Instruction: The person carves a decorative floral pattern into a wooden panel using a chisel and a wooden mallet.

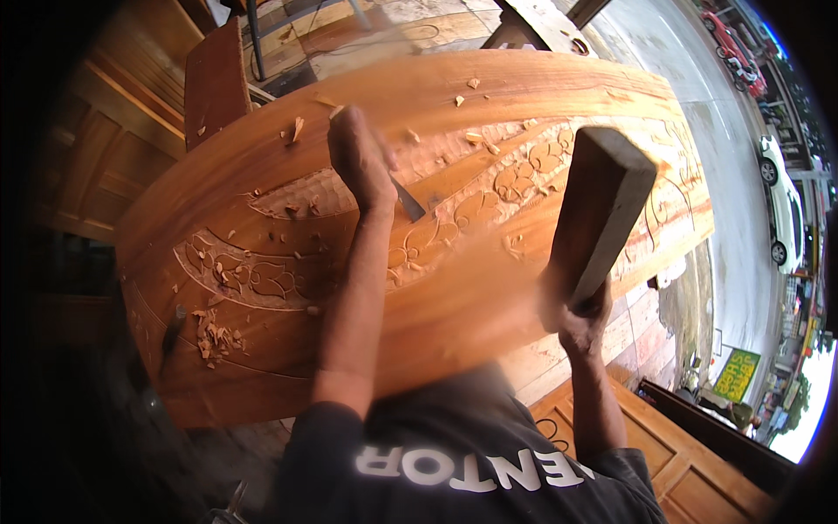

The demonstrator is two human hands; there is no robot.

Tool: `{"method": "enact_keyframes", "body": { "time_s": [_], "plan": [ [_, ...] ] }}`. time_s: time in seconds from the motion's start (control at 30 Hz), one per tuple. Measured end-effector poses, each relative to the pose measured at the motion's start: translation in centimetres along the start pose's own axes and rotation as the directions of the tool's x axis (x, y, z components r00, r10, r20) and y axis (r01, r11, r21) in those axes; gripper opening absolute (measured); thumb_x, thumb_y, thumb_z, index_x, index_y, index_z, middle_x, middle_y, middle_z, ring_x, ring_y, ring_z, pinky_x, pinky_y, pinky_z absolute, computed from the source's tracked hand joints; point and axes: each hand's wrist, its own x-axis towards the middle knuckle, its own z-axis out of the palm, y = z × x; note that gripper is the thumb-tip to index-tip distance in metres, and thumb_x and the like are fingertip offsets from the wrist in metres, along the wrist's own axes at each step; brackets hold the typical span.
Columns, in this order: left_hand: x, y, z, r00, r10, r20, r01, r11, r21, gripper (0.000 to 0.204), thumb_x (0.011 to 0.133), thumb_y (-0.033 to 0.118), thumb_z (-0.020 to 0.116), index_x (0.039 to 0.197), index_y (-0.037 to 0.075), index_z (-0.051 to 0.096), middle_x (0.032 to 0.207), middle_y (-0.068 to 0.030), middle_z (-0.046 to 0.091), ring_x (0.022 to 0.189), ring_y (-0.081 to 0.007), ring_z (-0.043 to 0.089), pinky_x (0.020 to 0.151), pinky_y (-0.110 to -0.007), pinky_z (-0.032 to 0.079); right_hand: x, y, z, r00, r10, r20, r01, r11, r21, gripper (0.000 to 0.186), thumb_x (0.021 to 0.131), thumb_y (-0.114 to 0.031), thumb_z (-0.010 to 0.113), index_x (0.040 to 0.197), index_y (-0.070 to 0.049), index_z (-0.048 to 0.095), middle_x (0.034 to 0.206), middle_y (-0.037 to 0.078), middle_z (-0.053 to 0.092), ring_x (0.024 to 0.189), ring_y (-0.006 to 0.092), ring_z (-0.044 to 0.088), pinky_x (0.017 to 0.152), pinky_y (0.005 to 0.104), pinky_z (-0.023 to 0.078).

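My left hand [356, 155] is wrapped round a chisel [408, 202], whose flat metal blade points down at the carved surface; its handle is mostly hidden by my fingers. Raised above the board on the right, a thick squared wooden mallet [602, 205] is gripped at its lower end by my right hand [583, 325]. Beneath both hands lies a large reddish-brown wooden panel [541, 77], with floral relief carving and chipped, lowered ground across its middle. I cannot tell whether the blade tip touches the wood.
Curled wood shavings [216, 339] pile at the panel's near left, beside a dark slim tool [172, 336]. Panelled wooden doors [131, 144] stand at the left. Another panelled door [698, 463] lies at the lower right. Beyond the tiled floor, a white car [779, 210] stands by the road.
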Motion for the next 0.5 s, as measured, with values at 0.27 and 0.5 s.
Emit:
{"method": "enact_keyframes", "body": {
  "time_s": [0.27, 0.5],
  "plan": [
    [0.0, -1.3, 1.5, 0.998, -0.01, 0.067, 0.001, 0.992, 0.129, 0.026, 0.106, 0.037, 0.067, 0.108, 0.011, 0.062, 0.068, 0.0005, 0.051, 0.039, -0.0078, 0.04, 0.035, -0.024, 0.033, 18.8, -6.7, 4.3, 0.935, -0.284, 0.21, 0.285, 0.958, 0.024, 0.09, 0.083, -0.026, 0.092, 0.152, -0.001, 0.04, 0.104, 0.01, 0.068, 0.084, 0.0153, 0.067, 0.074, 0.0307, 0.057],
    [0.2, -2.1, 1.8, 0.989, -0.092, 0.116, 0.079, 0.99, 0.115, 0.028, 0.103, 0.033, 0.073, 0.115, 0.009, 0.065, 0.065, 0.0007, 0.051, 0.04, -0.0065, 0.04, 0.036, -0.024, 0.03, 32.5, -5.1, 13.9, 0.246, -0.069, 0.967, 0.968, 0.068, -0.242, 0.084, 0.083, -0.006, 0.08, 0.157, -0.026, 0.047, 0.103, 0.014, 0.077, 0.084, 0.0284, 0.076, 0.072, 0.0448, 0.061]
  ]
}}
